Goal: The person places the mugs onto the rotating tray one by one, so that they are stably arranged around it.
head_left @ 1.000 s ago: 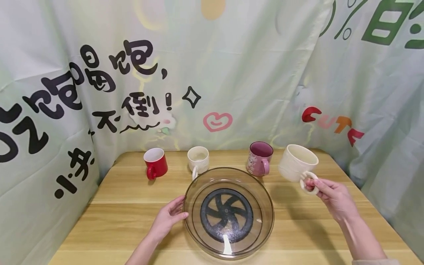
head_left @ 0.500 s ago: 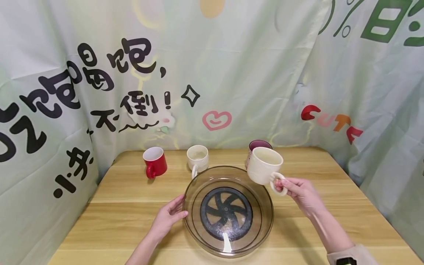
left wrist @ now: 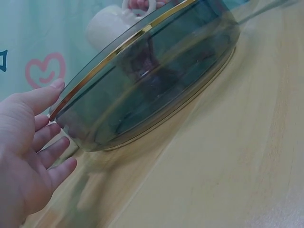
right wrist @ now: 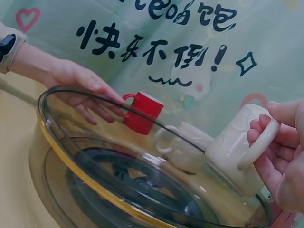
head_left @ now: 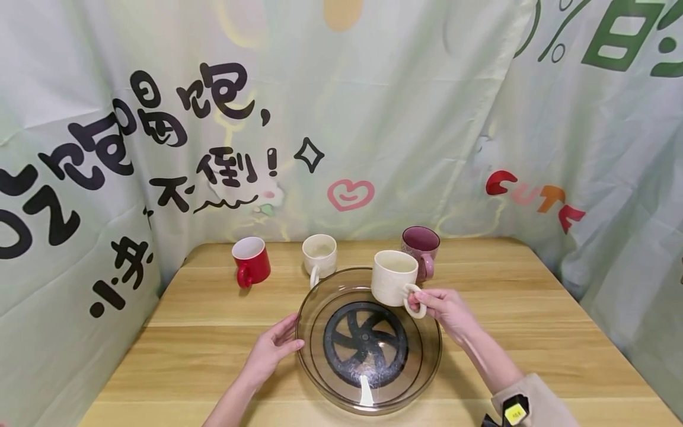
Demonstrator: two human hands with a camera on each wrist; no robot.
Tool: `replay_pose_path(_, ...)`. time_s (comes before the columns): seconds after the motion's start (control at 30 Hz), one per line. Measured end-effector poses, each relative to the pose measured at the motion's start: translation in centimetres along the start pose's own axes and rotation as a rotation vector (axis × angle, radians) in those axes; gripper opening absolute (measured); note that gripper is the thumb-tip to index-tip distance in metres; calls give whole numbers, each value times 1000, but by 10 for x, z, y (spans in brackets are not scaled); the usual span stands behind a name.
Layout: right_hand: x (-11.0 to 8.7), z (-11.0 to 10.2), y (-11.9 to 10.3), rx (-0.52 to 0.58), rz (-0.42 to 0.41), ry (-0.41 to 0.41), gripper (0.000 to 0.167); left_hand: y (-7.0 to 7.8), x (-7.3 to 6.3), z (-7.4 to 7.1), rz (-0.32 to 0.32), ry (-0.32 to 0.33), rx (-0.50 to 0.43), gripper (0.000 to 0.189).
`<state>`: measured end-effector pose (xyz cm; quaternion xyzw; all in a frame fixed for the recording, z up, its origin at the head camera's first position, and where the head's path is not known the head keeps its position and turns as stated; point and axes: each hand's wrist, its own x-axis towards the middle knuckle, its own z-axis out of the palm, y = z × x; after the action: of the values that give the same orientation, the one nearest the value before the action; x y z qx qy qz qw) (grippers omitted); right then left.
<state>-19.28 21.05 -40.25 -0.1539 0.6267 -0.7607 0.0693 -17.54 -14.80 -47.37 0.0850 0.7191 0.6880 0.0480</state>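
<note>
My right hand [head_left: 445, 311] pinches the handle of a cream mug [head_left: 395, 277]. The mug is upright, above the far right part of a round, brown-tinted clear bowl [head_left: 368, 400]. In the right wrist view, thumb and fingers close round that handle [right wrist: 259, 145]. My left hand [head_left: 272, 350] rests against the bowl's left edge. In the left wrist view, its thumb [left wrist: 45, 97] lies at the gold-edged rim, with the other fingers loosely extended outside the wall. A black disc [head_left: 333, 363] with curved spokes shows at the bowl's bottom; whether it is inside or beneath, I cannot tell.
Along the back of the wooden table [head_left: 203, 332] stand a red mug [head_left: 255, 267], a second cream mug [head_left: 320, 254] and a purple mug [head_left: 416, 240], partly behind the held one. Printed cloth [head_left: 405, 118] hangs behind and at both sides.
My right hand has carried the cream mug leftward, from the table's right side, past the purple mug, to over the bowl. My left hand and the bowl stay put.
</note>
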Motion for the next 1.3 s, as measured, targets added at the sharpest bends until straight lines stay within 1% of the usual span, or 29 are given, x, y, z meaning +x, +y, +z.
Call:
replay_pose_path(0.1, 4, 4, 5, -27, 36, 22, 22, 1, 0, 0, 0, -3, 0, 59)
replay_pose_path(0.27, 8, 8, 13, -50, 92, 40, 21, 2, 0, 0, -10, 5, 35, 57)
replay_pose_path(0.43, 11, 13, 18, -45, 107, 46, 19, 2, 1, 0, -5, 13, 44, 57)
replay_pose_path(0.57, 11, 16, 21, -38, 115, 36, 18, 2, 2, 0, 2, 14, 43, 56)
replay_pose_path(0.73, 12, 17, 25, -68, 143, 39, 15, 2, 1, 0, -4, 12, 32, 57)
replay_pose_path(0.9, 12, 16, 28, -94, 159, 34, 19, 3, 0, 0, -8, 17, 35, 57)
replay_pose_path(1.1, 15, 12, 29, -133, 160, -13, 27, 4, 0, 0, -16, 20, 37, 56)
replay_pose_path(1.3, 19, 11, 26, -177, 202, -6, 32, 4, 0, 0, -22, 12, 27, 57)
